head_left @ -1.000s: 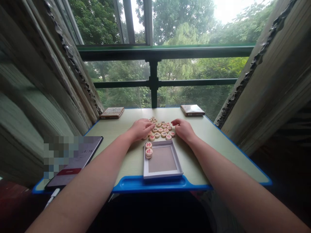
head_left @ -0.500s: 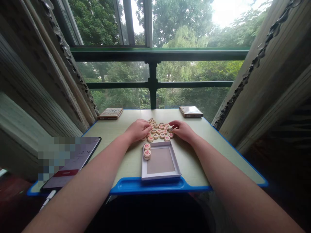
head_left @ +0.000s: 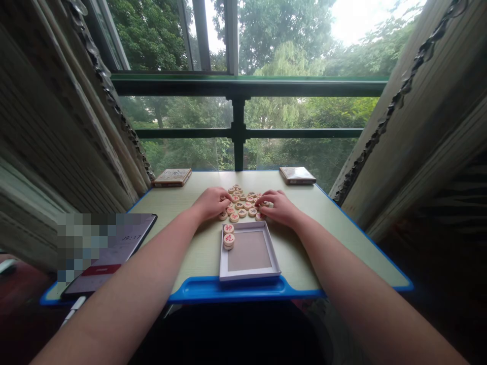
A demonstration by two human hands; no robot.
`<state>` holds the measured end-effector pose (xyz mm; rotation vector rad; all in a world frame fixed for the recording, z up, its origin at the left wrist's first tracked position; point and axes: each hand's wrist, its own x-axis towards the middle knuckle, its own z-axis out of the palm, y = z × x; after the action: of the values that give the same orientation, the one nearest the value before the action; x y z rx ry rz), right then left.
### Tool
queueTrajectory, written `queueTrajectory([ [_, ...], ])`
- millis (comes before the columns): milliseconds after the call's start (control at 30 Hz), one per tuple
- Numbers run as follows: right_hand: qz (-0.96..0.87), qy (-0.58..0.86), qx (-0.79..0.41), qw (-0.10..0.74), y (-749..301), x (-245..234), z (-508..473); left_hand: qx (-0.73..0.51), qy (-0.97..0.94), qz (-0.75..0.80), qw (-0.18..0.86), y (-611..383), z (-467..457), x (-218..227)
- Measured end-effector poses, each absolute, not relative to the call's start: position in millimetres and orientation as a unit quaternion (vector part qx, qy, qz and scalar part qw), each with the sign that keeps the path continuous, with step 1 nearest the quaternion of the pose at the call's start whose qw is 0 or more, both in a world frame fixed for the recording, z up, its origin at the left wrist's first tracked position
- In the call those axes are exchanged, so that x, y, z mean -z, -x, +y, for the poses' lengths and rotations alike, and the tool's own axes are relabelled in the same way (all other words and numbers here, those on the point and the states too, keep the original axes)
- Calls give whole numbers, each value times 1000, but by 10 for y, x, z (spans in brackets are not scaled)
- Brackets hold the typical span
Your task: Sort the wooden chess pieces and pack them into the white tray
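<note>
A cluster of round wooden Chinese chess pieces (head_left: 239, 205) with red or black characters lies mid-table. At its left edge is my left hand (head_left: 213, 203), fingers bent and slightly apart, nearest the outer pieces; I see nothing gripped. My right hand (head_left: 278, 207) reaches over the right side of the cluster with its fingers spread, covering some pieces. In front of the cluster stands a shallow white box tray (head_left: 223, 268). Inside its left side sit a red-marked piece (head_left: 229, 229) at the far corner and a short stack of pieces (head_left: 229, 240) nearer me.
Two flat boxes lie at the far edge, a brown box (head_left: 173, 177) left and a shiny box (head_left: 298, 175) right. A phone (head_left: 110, 253) with a white cable rests at left, beside my forearm. The table (head_left: 198, 253) has a blue rim; curtains flank the window.
My right hand has moved left, its fingers now over pieces on the cluster's right side. My left hand has shifted only slightly. The pieces in the tray are unchanged.
</note>
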<state>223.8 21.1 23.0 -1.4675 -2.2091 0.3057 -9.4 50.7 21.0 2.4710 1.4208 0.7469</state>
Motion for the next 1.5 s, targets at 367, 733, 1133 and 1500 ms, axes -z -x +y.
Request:
queueTrajectory([
  [367, -813, 518, -110, 242, -2208, -201, 208, -248, -806, 514, 153, 45, 459, -236],
  [733, -776, 548, -162, 269, -2243, -245, 188, -328, -677, 589, 296, 192, 555, -228],
  [1133, -808, 500, -166, 263, -2209, -266, 166, -242, -696, 647, 196, 181, 513, -262],
  [1500, -805, 493, -155, 291, -2156, -229, 185, -163, -789, 589, 57, 132, 432, -298],
])
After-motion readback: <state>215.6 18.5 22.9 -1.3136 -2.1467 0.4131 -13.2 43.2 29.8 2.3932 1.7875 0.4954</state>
